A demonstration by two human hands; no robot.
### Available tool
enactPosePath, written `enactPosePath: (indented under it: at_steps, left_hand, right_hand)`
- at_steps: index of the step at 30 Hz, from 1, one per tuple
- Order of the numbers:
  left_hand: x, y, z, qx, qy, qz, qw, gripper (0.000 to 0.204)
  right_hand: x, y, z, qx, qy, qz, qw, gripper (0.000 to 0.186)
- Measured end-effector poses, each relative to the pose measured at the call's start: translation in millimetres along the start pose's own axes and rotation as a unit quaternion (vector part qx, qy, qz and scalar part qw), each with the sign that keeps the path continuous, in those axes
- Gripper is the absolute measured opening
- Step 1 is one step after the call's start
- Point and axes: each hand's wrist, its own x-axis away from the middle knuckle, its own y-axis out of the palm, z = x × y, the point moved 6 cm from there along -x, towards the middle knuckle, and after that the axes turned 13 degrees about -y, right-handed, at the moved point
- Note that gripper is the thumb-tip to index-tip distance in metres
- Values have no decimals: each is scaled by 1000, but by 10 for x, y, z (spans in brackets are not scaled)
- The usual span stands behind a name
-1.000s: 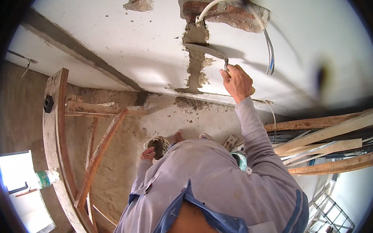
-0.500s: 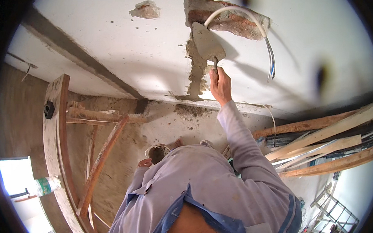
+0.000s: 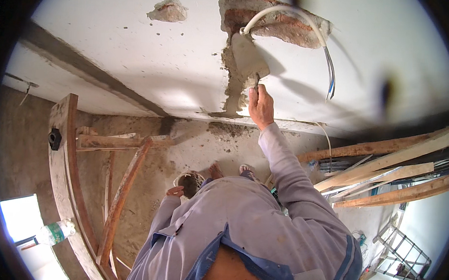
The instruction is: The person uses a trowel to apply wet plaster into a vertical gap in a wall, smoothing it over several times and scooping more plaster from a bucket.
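My right hand [image 3: 262,107] is closed around the handle of a pointed trowel [image 3: 249,57]. The grey, mortar-smeared blade lies over a vertical groove [image 3: 233,93] of grey mortar in the white wall [image 3: 187,71]. Its tip reaches the base of a white conduit [image 3: 286,9], which curves out of a hole [image 3: 302,34] showing red brick. Thin wires [image 3: 330,74] hang from the conduit's free end. My left hand [image 3: 175,191] is low at my side and appears just left of a bucket [image 3: 187,177]; its fingers are too small to read.
On the left stands a wooden plank frame [image 3: 63,153] with a diagonal brace [image 3: 124,200] and a plastic bottle [image 3: 56,233] beside it. Long timbers [image 3: 388,177] are stacked at right, above a metal scaffold frame [image 3: 405,253]. A grey mortar strip [image 3: 92,66] crosses the wall.
The trowel and my right hand have moved slightly down the groove and a little left. My left hand shows a bit more beside the bucket. The view has shifted slightly.
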Motion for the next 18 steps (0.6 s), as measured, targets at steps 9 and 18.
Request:
enactPosePath:
  at_steps: [9, 18]
  left_hand:
    - [286, 164, 502, 31, -113, 17, 993, 40]
    - [947, 1255, -307, 178, -264, 7, 948, 41]
  right_hand:
    - [579, -193, -77, 47, 72, -80, 993, 23]
    - [1093, -283, 474, 95, 101, -246, 959, 26]
